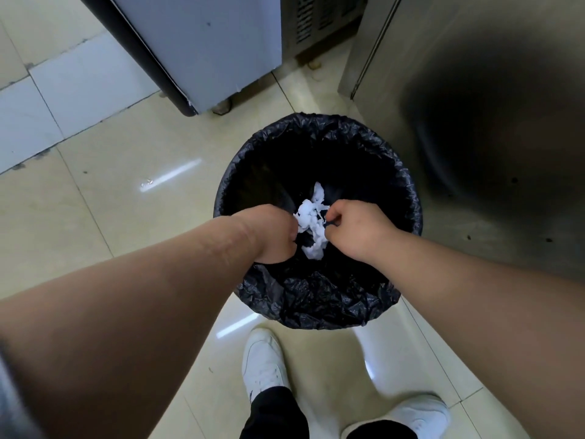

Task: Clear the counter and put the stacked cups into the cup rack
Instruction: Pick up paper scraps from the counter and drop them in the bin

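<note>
Both of my hands are over the mouth of a round bin [316, 305] lined with a black bag. My left hand [272, 232] and my right hand [354, 229] have curled fingers and hold a crumpled white paper tissue [311, 223] between them, above the bin's dark inside. The tissue hangs in torn, bunched strands. No cups, counter or cup rack are in view.
A grey-white appliance [202, 49] stands on the tiled floor at the back left. A stainless steel cabinet [490, 122] rises close on the right of the bin. My white shoes [262, 362] stand just in front of the bin.
</note>
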A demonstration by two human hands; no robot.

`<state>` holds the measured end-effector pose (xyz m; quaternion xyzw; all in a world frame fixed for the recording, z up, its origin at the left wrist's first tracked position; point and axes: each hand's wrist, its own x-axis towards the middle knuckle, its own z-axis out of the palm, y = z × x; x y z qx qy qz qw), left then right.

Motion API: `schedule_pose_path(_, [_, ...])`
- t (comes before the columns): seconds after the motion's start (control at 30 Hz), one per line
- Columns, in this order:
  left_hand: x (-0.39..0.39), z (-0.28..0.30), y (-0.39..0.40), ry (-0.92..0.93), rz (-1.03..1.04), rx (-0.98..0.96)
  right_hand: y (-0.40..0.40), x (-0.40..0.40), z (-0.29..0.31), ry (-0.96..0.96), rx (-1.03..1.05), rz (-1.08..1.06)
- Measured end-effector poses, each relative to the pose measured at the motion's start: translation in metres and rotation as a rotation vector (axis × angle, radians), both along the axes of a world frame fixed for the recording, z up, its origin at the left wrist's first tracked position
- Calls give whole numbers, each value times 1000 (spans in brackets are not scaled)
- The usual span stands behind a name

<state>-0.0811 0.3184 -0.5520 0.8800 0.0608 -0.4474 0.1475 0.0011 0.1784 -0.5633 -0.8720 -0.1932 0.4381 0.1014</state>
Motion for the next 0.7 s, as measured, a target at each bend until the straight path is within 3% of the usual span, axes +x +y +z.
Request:
schedule_pose_path(0.1, [-2,36,-2,67,-57,26,0,-1,35,18,-18,47])
schedule_pose_path(0.33, [-10,169,-6,73,-59,19,-2,-4,175,52,-175,409])
schedule_pose_path(0.5, [-23,280,-13,17,-3,-38,-15,-9,293,11,-172,452])
schedule_pose_path(0.7, [-48,398,-31,-63,-75,15,-48,-26,435,-93,-130,438])
